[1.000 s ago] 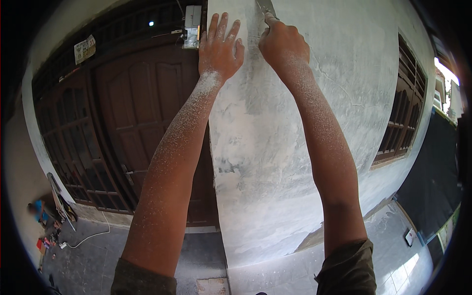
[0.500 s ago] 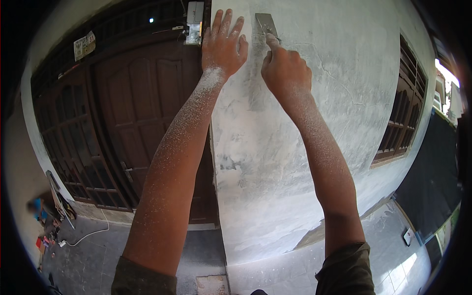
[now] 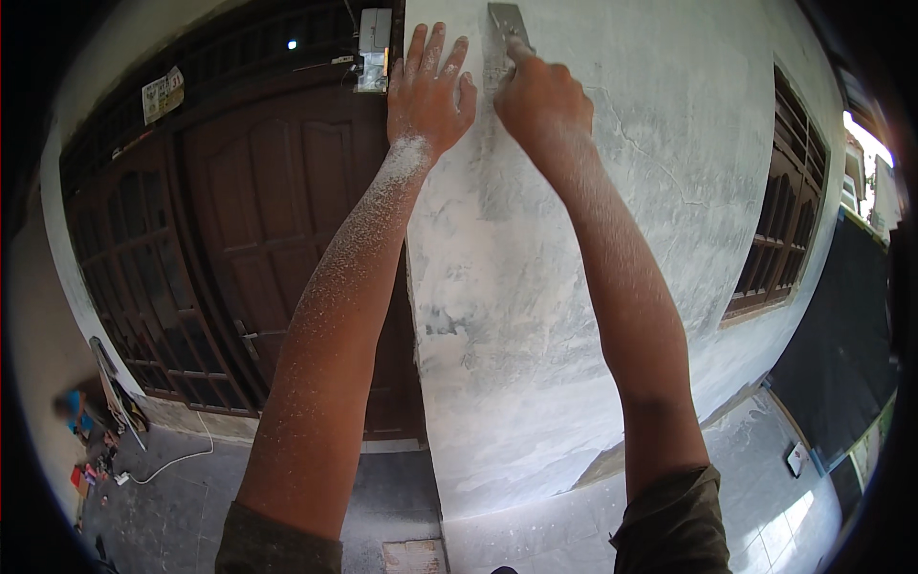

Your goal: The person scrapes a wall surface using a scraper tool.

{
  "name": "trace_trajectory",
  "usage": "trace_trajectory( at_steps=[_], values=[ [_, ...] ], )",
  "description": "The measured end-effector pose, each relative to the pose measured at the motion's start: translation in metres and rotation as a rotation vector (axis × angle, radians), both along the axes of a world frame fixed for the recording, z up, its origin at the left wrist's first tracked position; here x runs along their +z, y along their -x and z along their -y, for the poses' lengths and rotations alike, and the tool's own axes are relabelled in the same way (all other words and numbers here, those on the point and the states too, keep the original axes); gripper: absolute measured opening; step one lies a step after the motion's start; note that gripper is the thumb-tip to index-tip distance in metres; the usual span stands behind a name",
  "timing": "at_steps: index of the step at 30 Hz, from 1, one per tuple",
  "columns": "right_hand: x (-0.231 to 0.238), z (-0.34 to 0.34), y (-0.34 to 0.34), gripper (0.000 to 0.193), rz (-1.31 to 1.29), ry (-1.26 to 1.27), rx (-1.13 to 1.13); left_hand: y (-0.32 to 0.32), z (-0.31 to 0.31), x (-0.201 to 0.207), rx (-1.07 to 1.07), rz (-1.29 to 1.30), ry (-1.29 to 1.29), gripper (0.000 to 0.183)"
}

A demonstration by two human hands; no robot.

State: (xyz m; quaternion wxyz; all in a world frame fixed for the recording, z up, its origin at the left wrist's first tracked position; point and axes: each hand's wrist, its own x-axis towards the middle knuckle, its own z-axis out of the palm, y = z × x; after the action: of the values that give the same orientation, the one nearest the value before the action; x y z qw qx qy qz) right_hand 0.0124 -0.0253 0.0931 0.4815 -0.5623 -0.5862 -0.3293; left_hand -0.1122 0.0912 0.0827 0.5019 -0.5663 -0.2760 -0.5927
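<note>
My right hand [image 3: 545, 96] is closed around the handle of a putty knife [image 3: 508, 21], index finger stretched along it toward the flat metal blade. The blade lies against the patchy white and grey plastered wall [image 3: 535, 258], near the top of the view. To the left, my left hand [image 3: 430, 96] rests spread at the wall's edge beside the door frame, fingers apart and pointing up, holding nothing. White dust coats the left wrist and forearm. A darker scraped streak runs down the wall below the blade, and a thin crack crosses the plaster to the right.
A dark brown panelled door [image 3: 253, 191] stands left of the wall. A white box [image 3: 375, 43] hangs by its upper frame. Right is a shuttered window [image 3: 779, 206]. A white cable [image 3: 182, 466] trails over the grey tiled floor [image 3: 172, 517], near a person [image 3: 75, 409] at the far left.
My right hand and the putty knife have moved up the wall and slightly left. My left hand has stayed nearly in place.
</note>
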Motion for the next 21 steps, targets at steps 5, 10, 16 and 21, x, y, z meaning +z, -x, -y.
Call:
trace_trajectory(
  at_steps=[5,10,16,21],
  values=[
    [0.007,-0.001,0.007,0.046,0.002,-0.017,-0.018,0.004,-0.004,0.0,-0.038,-0.012,-0.007,0.049],
    [-0.003,0.008,0.009,0.049,0.002,0.108,-0.025,0.005,-0.001,0.002,-0.024,0.001,0.005,0.049],
    [0.013,0.004,0.006,0.047,0.002,0.001,-0.007,0.002,-0.004,0.0,-0.049,-0.006,0.002,0.049],
    [0.008,-0.006,0.003,0.044,0.006,-0.002,-0.036,0.003,-0.004,0.002,-0.044,-0.001,0.011,0.049]
  ],
)
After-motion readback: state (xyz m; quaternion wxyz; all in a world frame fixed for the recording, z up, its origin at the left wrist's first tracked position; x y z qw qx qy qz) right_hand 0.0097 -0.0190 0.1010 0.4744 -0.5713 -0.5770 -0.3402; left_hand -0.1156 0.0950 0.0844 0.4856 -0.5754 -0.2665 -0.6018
